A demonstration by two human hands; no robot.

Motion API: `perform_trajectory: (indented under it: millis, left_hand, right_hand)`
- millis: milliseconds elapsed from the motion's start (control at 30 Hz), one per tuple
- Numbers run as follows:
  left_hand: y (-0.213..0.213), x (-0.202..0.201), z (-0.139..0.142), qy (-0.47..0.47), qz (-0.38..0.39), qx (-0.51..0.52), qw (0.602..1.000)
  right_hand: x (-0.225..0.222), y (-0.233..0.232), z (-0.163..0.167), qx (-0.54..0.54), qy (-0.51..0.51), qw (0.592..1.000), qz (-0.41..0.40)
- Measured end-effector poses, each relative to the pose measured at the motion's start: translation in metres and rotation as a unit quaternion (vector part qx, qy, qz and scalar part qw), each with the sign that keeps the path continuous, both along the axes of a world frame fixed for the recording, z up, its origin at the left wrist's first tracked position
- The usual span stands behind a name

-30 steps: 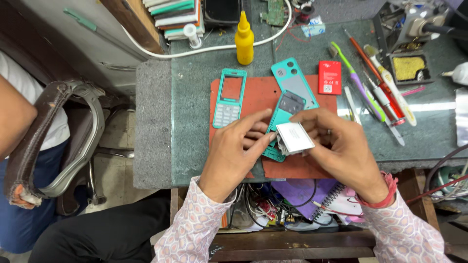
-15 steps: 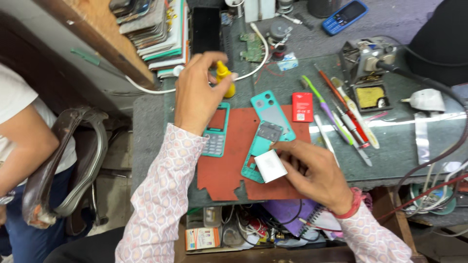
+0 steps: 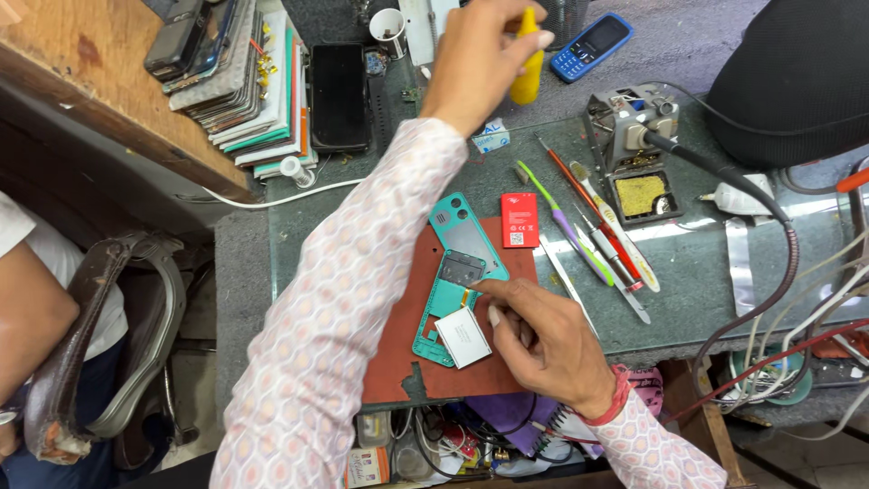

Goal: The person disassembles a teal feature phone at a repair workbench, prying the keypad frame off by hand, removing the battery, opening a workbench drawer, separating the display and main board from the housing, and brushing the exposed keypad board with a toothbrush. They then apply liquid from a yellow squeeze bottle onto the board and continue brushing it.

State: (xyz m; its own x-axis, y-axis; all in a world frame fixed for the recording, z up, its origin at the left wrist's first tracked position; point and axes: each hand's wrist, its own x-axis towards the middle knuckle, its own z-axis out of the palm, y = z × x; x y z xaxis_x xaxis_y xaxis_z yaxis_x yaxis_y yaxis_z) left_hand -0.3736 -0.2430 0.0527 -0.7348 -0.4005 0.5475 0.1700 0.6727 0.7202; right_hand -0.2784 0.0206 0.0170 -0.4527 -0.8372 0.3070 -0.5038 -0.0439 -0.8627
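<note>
My left hand (image 3: 484, 50) reaches to the far side of the bench and grips a small yellow bottle (image 3: 528, 77). My right hand (image 3: 543, 340) rests on the brown work mat (image 3: 398, 362), its fingertips pinching a small white display module (image 3: 463, 337) that lies on an opened teal phone frame (image 3: 453, 272). A dark component (image 3: 463, 268) sits in the middle of that frame. My left sleeve covers the mat's left part.
A red battery (image 3: 520, 219), a toothbrush (image 3: 557, 222) and screwdrivers (image 3: 602, 226) lie right of the mat. A soldering station (image 3: 634, 136), a blue phone (image 3: 590, 45), stacked phones and books (image 3: 235, 81), cables (image 3: 797, 344) and another person's arm (image 3: 32, 317) surround the bench.
My left hand left the display module, reached across the bench and took hold of the yellow bottle. My right hand stays on the module. The view shifted toward the back of the bench.
</note>
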Motion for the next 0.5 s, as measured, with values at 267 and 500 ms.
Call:
perform_trajectory:
  millis: [267, 500]
  left_hand:
    - [0.012, -0.020, -0.020, -0.025, 0.017, -0.054, 0.998]
    - [-0.032, 0.035, -0.008, 0.007, 0.195, -0.193, 0.961]
  right_hand:
    - [-0.003, 0.000, 0.002, 0.003, -0.013, 1.000, 0.011]
    - [-0.003, 0.001, 0.001, 0.012, -0.002, 1.000, 0.011]
